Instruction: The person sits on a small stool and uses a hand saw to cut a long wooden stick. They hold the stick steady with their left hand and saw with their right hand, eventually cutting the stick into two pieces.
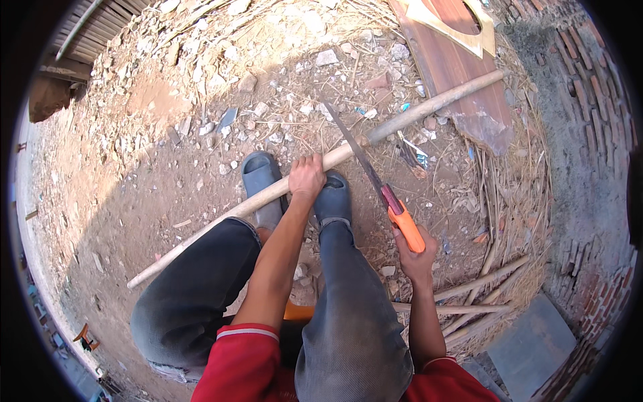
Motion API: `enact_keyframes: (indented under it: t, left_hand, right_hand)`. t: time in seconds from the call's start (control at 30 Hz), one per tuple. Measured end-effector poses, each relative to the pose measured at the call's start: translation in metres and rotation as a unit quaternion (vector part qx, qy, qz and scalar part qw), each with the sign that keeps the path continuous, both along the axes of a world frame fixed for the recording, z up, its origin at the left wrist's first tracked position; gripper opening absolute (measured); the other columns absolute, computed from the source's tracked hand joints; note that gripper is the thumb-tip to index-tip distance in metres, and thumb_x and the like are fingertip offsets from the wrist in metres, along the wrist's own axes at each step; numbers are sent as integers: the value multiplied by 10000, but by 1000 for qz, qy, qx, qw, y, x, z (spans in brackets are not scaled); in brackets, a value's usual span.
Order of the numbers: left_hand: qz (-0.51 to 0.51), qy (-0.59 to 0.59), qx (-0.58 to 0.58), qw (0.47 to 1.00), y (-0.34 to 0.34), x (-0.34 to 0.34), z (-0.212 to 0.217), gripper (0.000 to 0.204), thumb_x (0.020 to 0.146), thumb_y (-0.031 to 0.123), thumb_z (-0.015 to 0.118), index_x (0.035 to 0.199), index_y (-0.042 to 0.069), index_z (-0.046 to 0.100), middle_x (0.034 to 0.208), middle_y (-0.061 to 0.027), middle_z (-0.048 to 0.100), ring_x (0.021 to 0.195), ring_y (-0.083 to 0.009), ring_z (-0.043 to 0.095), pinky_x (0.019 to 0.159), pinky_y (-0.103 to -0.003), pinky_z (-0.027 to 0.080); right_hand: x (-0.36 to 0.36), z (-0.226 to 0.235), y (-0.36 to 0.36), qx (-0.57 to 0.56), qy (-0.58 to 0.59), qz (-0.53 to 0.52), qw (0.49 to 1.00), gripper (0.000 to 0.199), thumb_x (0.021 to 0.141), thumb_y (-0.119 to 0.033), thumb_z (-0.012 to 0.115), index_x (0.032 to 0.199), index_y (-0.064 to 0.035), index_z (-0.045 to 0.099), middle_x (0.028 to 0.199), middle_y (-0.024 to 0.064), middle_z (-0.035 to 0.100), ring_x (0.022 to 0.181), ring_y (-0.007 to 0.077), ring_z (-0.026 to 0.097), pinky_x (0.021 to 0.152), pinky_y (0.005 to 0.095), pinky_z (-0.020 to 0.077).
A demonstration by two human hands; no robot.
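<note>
A long pale wooden pole (248, 206) slants from the lower left to the upper right across my feet. My left hand (307, 175) is closed around it near its middle, between my grey clogs. My right hand (416, 253) grips a hand saw (404, 224) by its orange handle. The saw's thin blade crosses the pole a little right of my left hand, its tip pointing up and left. Where blade and pole meet, a darker spot shows on the wood; how deep any cut goes I cannot tell.
The pole's far end rests over a brown wooden board (445, 67) with a pale cut-out piece on it. A worn brick wall (589, 134) stands at the right, with dry stalks and sticks (479, 295) beside it. Stones and rubble litter the dirt ground.
</note>
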State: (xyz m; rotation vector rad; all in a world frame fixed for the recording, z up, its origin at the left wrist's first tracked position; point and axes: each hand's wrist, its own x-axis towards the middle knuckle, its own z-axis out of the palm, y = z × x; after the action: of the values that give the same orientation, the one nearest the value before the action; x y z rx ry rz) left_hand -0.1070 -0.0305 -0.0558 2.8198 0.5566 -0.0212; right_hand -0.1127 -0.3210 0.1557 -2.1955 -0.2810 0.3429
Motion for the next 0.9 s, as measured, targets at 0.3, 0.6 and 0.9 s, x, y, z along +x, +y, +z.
enact_keyframes:
  t: [0.3,0.6,0.9]
  left_hand:
    - [20,162,-127,978,16,31,49,327,797,256,704,1073,79,719,1026,-224,759,1003,-385,744,903,-480,595]
    - [-27,181,-151,971,37,39,50,366,792,250,678,1108,85,760,1042,-248,755,1012,-407,741,919,-471,597]
    - [-34,170,-127,977,32,37,56,352,786,223,676,1087,56,748,1027,-249,758,981,-404,750,905,-461,601]
  right_hand:
    - [12,49,25,83,-30,-67,994,136,944,-71,734,1028,36,744,707,18,646,629,58,561,567,259,434]
    - [-6,-34,25,20,-52,-42,998,99,850,-51,730,913,13,689,652,90,627,554,136,629,545,313,478]
    - [-40,35,-14,5,-31,-14,999,71,803,-18,716,860,2,679,616,142,609,512,279,647,527,362,501]
